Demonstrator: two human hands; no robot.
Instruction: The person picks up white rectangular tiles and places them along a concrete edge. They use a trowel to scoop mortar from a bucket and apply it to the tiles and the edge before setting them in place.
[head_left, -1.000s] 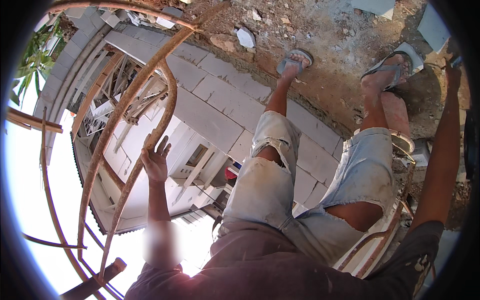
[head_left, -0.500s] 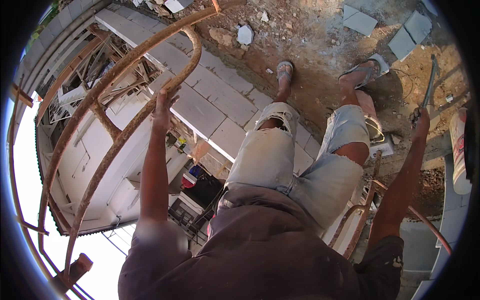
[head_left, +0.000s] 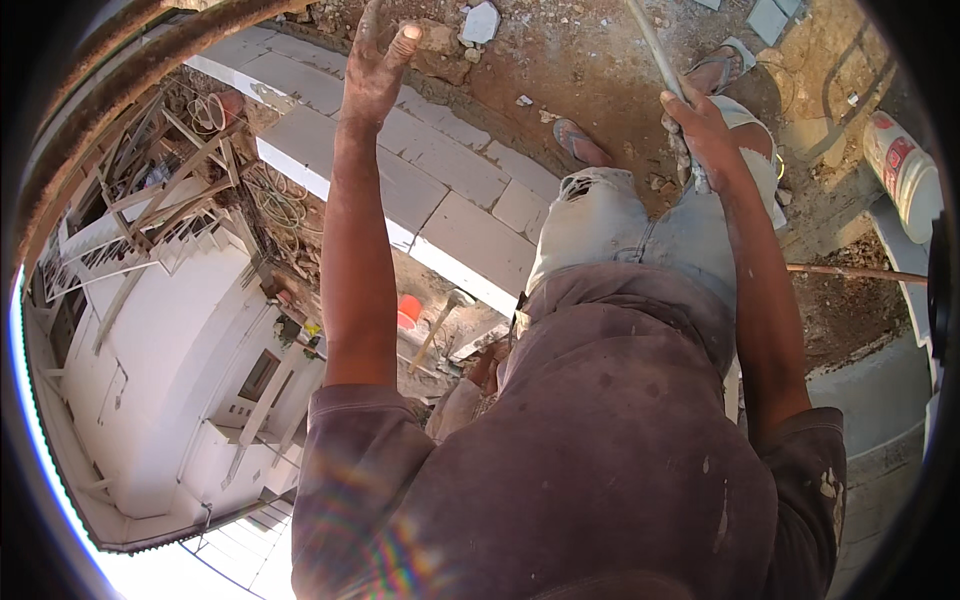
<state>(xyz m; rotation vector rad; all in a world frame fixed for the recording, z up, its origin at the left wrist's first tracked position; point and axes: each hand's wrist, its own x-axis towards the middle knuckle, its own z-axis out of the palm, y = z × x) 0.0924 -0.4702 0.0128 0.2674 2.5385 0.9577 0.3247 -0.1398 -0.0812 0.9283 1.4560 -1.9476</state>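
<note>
My left hand [head_left: 378, 75] is raised above the pale block wall [head_left: 478, 240], thumb apart from the fingers, which run toward the top edge of the picture. Nothing shows in it. In front of my torn jeans, my right hand [head_left: 702, 130] is closed around a long, slim grey tool [head_left: 655, 42]. The tool's upper end is out of the picture, so its kind cannot be told. A dusty, crusted part of it sticks out below my fist. Curved rusty metal bars [head_left: 130, 105] cross the upper left, apart from my left hand.
A white bucket [head_left: 915, 190] lies at the right, near a thin rusty rod [head_left: 850, 271]. Broken grey tiles [head_left: 767, 20] and a pale chunk [head_left: 481, 22] lie on the rubble-strewn ground. Beyond the wall are scrap wood, an orange bucket [head_left: 409, 310] and a white building [head_left: 170, 340].
My left hand has let go of the rusty bar and stretched out over the wall. My right hand has come inward with the tool, from the far right to in front of my legs. The view has turned.
</note>
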